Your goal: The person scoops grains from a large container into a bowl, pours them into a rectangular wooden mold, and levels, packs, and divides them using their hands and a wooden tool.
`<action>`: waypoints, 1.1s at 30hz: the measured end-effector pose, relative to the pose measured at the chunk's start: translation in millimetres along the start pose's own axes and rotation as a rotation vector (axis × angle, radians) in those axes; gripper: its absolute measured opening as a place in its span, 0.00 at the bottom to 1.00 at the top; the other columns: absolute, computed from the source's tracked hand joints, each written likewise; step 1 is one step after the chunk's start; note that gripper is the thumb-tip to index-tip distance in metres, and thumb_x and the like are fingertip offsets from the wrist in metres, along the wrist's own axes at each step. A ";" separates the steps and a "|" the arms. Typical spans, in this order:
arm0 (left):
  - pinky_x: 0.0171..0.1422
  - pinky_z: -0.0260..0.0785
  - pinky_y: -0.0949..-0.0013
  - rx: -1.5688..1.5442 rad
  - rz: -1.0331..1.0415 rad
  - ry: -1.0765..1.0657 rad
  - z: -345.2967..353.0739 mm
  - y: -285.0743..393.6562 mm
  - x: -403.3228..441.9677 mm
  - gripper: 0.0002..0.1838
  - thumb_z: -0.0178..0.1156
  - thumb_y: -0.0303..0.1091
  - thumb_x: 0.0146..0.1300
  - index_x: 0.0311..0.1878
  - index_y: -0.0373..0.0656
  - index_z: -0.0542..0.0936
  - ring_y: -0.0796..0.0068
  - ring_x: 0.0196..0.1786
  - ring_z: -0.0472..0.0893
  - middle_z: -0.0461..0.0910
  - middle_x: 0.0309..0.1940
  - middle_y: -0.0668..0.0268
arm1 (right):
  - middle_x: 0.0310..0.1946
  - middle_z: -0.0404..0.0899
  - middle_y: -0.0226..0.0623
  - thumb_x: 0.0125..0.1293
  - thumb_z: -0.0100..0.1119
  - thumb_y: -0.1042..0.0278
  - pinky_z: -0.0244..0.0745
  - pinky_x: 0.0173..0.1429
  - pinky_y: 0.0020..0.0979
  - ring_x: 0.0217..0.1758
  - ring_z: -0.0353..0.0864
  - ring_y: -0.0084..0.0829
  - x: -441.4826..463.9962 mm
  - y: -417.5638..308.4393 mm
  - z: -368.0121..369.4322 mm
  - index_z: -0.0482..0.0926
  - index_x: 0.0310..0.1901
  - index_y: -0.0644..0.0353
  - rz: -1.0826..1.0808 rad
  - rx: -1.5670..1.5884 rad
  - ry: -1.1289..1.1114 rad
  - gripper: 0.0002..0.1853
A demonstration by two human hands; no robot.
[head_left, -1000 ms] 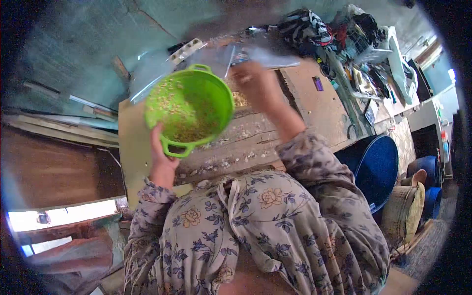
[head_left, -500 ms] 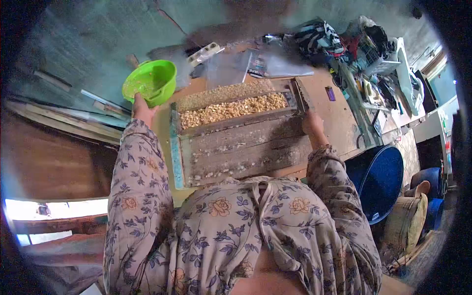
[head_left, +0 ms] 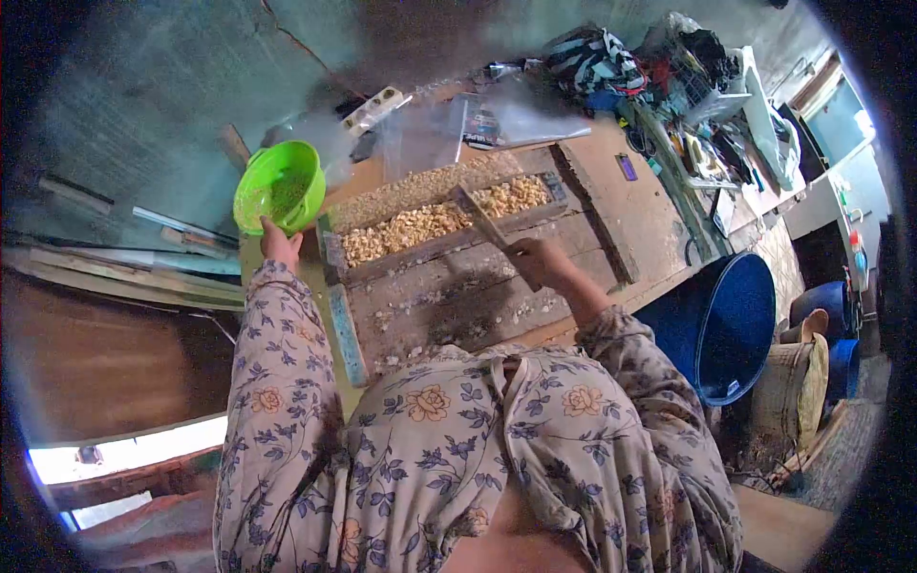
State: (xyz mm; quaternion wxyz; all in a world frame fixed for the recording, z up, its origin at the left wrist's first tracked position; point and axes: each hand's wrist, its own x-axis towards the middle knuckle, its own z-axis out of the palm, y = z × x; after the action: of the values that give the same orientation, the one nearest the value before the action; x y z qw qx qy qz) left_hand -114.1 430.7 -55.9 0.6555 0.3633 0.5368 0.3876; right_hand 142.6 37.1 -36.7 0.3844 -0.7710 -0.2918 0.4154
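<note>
My left hand (head_left: 280,245) grips the near rim of a bright green plastic bowl (head_left: 304,202), which is tilted towards me and has some residue inside. In my right hand (head_left: 537,262) is a flat, narrow wooden stick (head_left: 485,222), its far end over the chunky mixture. That pale, nut-like mixture (head_left: 396,235) fills a long slot in a wooden frame (head_left: 430,265). Behind the slot lies a flatter pressed slab (head_left: 420,191) of similar stuff. White crumbs dot the worn wooden board (head_left: 458,301) nearer to me.
A dark wooden strip (head_left: 597,215) lies right of the frame, and a purple packet (head_left: 626,167) beyond it. Plastic sheets (head_left: 415,138) and a power strip (head_left: 373,111) lie at the back. A blue barrel (head_left: 731,329) stands at the right.
My right hand has moved left from the frame's right end, bringing the stick over the mixture. The bowl stays in my left hand, and the view has turned slightly.
</note>
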 end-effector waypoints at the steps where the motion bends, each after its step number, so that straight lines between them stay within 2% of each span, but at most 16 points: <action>1: 0.58 0.59 0.63 0.001 0.000 -0.006 -0.6 -0.7 -3.3 0.47 0.51 0.62 0.51 0.63 0.36 0.48 0.56 0.57 0.64 0.59 0.58 0.51 | 0.21 0.77 0.36 0.53 0.56 0.64 0.70 0.27 0.31 0.21 0.73 0.26 6.2 6.1 5.4 0.77 0.41 0.59 -0.019 -0.071 0.033 0.14; 2: 0.58 0.58 0.64 -0.004 -0.005 -0.007 -1.0 -3.5 -7.3 0.49 0.51 0.63 0.50 0.63 0.35 0.47 0.56 0.57 0.64 0.59 0.58 0.50 | 0.21 0.77 0.36 0.53 0.56 0.62 0.70 0.26 0.31 0.21 0.73 0.26 11.0 10.0 8.6 0.77 0.40 0.59 -0.035 -0.143 0.063 0.14; 3: 0.58 0.58 0.63 -0.013 -0.011 0.011 -3.6 -6.0 -10.8 0.44 0.49 0.62 0.53 0.62 0.35 0.50 0.55 0.57 0.65 0.59 0.58 0.50 | 0.18 0.69 0.29 0.56 0.53 0.70 0.62 0.20 0.27 0.16 0.66 0.22 5.1 -1.4 9.4 0.74 0.40 0.66 -0.016 -0.079 0.066 0.11; 5: 0.59 0.59 0.59 -0.039 -0.029 0.062 -9.9 -12.0 -18.2 0.33 0.42 0.57 0.60 0.58 0.37 0.59 0.52 0.56 0.66 0.60 0.57 0.51 | 0.19 0.70 0.29 0.56 0.53 0.70 0.63 0.21 0.27 0.18 0.67 0.22 2.5 3.3 3.2 0.74 0.39 0.66 0.035 -0.013 0.080 0.11; 6: 0.59 0.59 0.59 -0.040 -0.031 0.066 -26.2 -33.2 1.2 0.33 0.42 0.57 0.60 0.58 0.37 0.59 0.52 0.56 0.66 0.60 0.57 0.51 | 0.20 0.70 0.29 0.56 0.54 0.70 0.64 0.22 0.27 0.19 0.68 0.22 0.2 7.7 -2.0 0.74 0.39 0.66 0.083 0.057 0.096 0.11; 8: 0.58 0.59 0.60 0.632 0.558 0.210 -71.2 -90.0 56.3 0.31 0.47 0.51 0.59 0.56 0.36 0.61 0.52 0.54 0.68 0.67 0.51 0.48 | 0.22 0.74 0.32 0.55 0.55 0.68 0.66 0.26 0.28 0.22 0.71 0.23 8.0 41.4 -13.7 0.76 0.40 0.64 0.052 0.100 0.134 0.12; 11: 0.56 0.59 0.61 0.828 0.733 0.222 -64.0 -95.9 -44.5 0.27 0.50 0.43 0.57 0.55 0.35 0.63 0.53 0.53 0.68 0.70 0.47 0.47 | 0.26 0.77 0.35 0.53 0.56 0.67 0.68 0.30 0.28 0.27 0.73 0.24 2.5 59.3 -24.7 0.77 0.40 0.64 0.032 0.190 0.220 0.13; 13: 0.56 0.59 0.60 0.965 0.674 0.225 -64.3 -96.8 -82.6 0.26 0.51 0.42 0.56 0.55 0.35 0.63 0.52 0.53 0.68 0.70 0.47 0.48 | 0.28 0.75 0.32 0.53 0.56 0.71 0.66 0.31 0.27 0.28 0.71 0.23 -5.7 59.3 -32.6 0.75 0.41 0.68 0.057 0.233 0.228 0.14; 14: 0.56 0.59 0.60 1.105 0.612 0.222 -68.7 -100.4 -94.2 0.26 0.52 0.40 0.55 0.55 0.35 0.63 0.52 0.52 0.68 0.70 0.48 0.49 | 0.28 0.75 0.32 0.53 0.56 0.71 0.66 0.31 0.27 0.28 0.71 0.23 -10.5 56.7 -34.3 0.75 0.41 0.68 0.058 0.229 0.226 0.14; 16: 0.58 0.58 0.60 1.269 0.731 0.238 -91.5 -120.8 -83.0 0.23 0.50 0.35 0.56 0.55 0.38 0.64 0.53 0.56 0.66 0.67 0.52 0.53 | 0.26 0.74 0.30 0.53 0.56 0.72 0.65 0.30 0.27 0.27 0.71 0.22 -18.2 47.3 -36.9 0.74 0.42 0.68 0.009 0.405 0.218 0.14; 18: 0.60 0.56 0.61 1.477 0.851 0.247 -104.9 -130.1 -75.1 0.20 0.47 0.29 0.57 0.55 0.42 0.64 0.55 0.59 0.62 0.63 0.57 0.56 | 0.26 0.73 0.29 0.55 0.54 0.71 0.64 0.29 0.25 0.26 0.70 0.21 -10.0 44.3 -37.7 0.74 0.41 0.67 0.018 0.347 0.213 0.13; 19: 0.62 0.55 0.59 1.451 0.847 0.232 -105.7 -130.0 -74.2 0.19 0.43 0.26 0.58 0.54 0.45 0.67 0.58 0.61 0.60 0.61 0.59 0.61 | 0.26 0.73 0.27 0.57 0.53 0.70 0.63 0.27 0.23 0.26 0.69 0.19 -7.9 42.4 -37.3 0.75 0.41 0.65 0.023 0.295 0.213 0.11; 23: 0.61 0.56 0.57 1.511 0.779 0.337 -102.9 -138.7 -65.1 0.17 0.43 0.29 0.58 0.51 0.46 0.69 0.59 0.59 0.62 0.63 0.57 0.63 | 0.24 0.71 0.26 0.58 0.52 0.70 0.62 0.26 0.22 0.24 0.68 0.19 -6.2 43.2 -38.2 0.75 0.40 0.65 0.028 0.385 0.143 0.10; 26: 0.58 0.58 0.56 1.450 0.780 0.405 -106.1 -146.4 -56.3 0.15 0.44 0.30 0.58 0.49 0.47 0.71 0.60 0.57 0.64 0.64 0.56 0.65 | 0.22 0.70 0.25 0.58 0.53 0.68 0.61 0.24 0.23 0.22 0.67 0.18 -7.2 67.6 -39.9 0.75 0.39 0.65 0.068 0.385 0.225 0.10; 31: 0.53 0.61 0.56 1.350 0.993 0.416 -105.4 -149.7 -48.3 0.12 0.45 0.31 0.58 0.45 0.50 0.72 0.61 0.54 0.66 0.67 0.52 0.66 | 0.21 0.69 0.23 0.58 0.52 0.69 0.59 0.22 0.21 0.19 0.65 0.18 -30.0 45.0 -49.4 0.75 0.39 0.65 0.063 0.384 0.260 0.10; 33: 0.53 0.61 0.56 1.438 0.964 0.461 -105.0 -154.8 -42.8 0.12 0.46 0.32 0.58 0.45 0.50 0.72 0.60 0.54 0.66 0.67 0.52 0.66 | 0.20 0.68 0.22 0.58 0.52 0.69 0.57 0.21 0.22 0.18 0.64 0.18 -27.8 41.6 -51.5 0.75 0.37 0.64 0.065 0.472 0.224 0.09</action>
State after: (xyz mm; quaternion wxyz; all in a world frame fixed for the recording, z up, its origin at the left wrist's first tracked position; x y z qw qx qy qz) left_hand -204.5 331.1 -192.8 -0.0888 0.7854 0.5573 0.2543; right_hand 179.1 -24.5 -41.4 0.5701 -0.7102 -0.1177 0.3959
